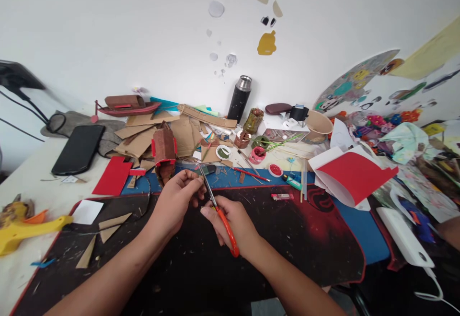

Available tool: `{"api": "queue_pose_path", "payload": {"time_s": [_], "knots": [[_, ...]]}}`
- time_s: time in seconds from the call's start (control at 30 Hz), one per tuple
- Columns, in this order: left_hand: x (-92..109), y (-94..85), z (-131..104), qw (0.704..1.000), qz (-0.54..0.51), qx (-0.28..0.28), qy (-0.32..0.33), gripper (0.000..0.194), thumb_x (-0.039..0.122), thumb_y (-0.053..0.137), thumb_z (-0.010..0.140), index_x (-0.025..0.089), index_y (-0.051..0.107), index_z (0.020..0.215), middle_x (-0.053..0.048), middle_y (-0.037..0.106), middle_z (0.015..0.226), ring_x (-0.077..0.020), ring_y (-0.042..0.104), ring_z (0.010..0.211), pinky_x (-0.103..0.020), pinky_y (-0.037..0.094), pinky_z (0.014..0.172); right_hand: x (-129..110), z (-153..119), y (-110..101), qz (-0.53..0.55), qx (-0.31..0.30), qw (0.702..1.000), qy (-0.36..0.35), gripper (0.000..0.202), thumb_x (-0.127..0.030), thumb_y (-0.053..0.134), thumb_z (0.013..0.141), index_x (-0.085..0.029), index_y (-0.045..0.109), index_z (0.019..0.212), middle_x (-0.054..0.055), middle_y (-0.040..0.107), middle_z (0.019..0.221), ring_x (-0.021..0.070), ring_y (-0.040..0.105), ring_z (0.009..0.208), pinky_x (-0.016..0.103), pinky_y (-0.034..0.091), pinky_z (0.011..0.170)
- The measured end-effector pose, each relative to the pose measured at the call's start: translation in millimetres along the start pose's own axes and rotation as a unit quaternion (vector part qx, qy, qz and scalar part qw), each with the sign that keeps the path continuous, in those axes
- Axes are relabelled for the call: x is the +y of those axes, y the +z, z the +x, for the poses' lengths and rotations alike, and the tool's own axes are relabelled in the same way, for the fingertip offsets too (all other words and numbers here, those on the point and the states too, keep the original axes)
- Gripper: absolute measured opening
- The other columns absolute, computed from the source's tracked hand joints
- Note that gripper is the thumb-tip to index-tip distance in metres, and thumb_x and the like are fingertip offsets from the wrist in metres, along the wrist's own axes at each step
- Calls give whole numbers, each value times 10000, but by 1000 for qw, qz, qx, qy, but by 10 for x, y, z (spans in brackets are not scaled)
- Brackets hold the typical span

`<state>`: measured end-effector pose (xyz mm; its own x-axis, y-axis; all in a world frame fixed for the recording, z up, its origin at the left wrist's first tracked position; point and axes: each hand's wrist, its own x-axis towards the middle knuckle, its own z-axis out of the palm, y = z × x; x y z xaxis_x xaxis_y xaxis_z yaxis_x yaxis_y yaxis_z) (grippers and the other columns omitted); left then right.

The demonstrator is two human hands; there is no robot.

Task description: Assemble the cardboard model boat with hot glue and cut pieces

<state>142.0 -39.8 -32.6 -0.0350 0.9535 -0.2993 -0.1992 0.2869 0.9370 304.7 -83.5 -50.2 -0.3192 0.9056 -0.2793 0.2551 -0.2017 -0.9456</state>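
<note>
Over the dark mat (201,268), my right hand (239,220) grips scissors (227,229) with orange-red handles. Their blades point up and away, towards the fingertips of my left hand (174,198). That hand is closed in a pinch; whatever small thing it holds is too hidden to name. Just behind the left hand stands a brown cardboard model (165,146) with red strips along its sides. Near the left forearm lie tan cardboard pieces (111,229), a white paper square (87,211) and a red sheet (111,177).
Cardboard scraps (140,138), a model boat (125,107) and a black thermos (240,100) line the wall. Paint jars (257,155) and brushes lie behind the mat. A yellow glue gun (32,232) is at left, a phone (79,149) behind it, and a white power strip (406,237) at right.
</note>
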Motion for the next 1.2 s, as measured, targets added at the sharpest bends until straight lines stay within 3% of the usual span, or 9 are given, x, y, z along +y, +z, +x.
{"api": "queue_pose_path", "payload": {"time_s": [0.33, 0.57, 0.87, 1.03, 1.2], "knots": [[-16, -7, -18, 1000, -18, -9, -2, 366, 458, 854, 712, 208, 589, 747, 16, 661, 659, -137, 600, 563, -221, 421, 458, 50, 9, 64, 4, 27, 999, 39, 357, -558, 724, 951, -206, 671, 921, -92, 494, 470, 101, 456, 334, 198, 339, 352], [11, -53, -49, 998, -37, -41, 0, 386, 455, 897, 731, 195, 617, 788, -21, 738, 754, -146, 641, 603, -237, 492, 502, 29, -17, -82, 65, 37, 997, 21, 436, -622, 713, 917, -191, 675, 970, -103, 471, 446, 96, 428, 331, 191, 329, 354], [78, -116, -65, 992, 57, -111, 10, 365, 503, 892, 742, 209, 691, 823, -8, 717, 703, -167, 640, 601, -274, 517, 563, -78, 7, -182, 92, 74, 993, 9, 530, -681, 718, 890, -180, 648, 1048, -111, 480, 456, 92, 411, 324, 196, 319, 364], [176, -88, -106, 987, 107, -117, 8, 377, 536, 899, 666, 217, 776, 825, -27, 730, 740, -186, 638, 623, -290, 519, 576, -65, 51, -172, 100, 74, 992, -3, 503, -657, 719, 898, -186, 644, 1060, -111, 491, 458, 94, 430, 328, 188, 347, 363], [157, -84, -109, 980, 142, -137, 22, 377, 564, 858, 712, 216, 799, 843, -52, 750, 784, -201, 648, 650, -293, 528, 577, -23, 77, -135, 91, 73, 993, 0, 430, -600, 729, 906, -202, 624, 1030, -119, 484, 452, 99, 443, 320, 183, 344, 353]]}}
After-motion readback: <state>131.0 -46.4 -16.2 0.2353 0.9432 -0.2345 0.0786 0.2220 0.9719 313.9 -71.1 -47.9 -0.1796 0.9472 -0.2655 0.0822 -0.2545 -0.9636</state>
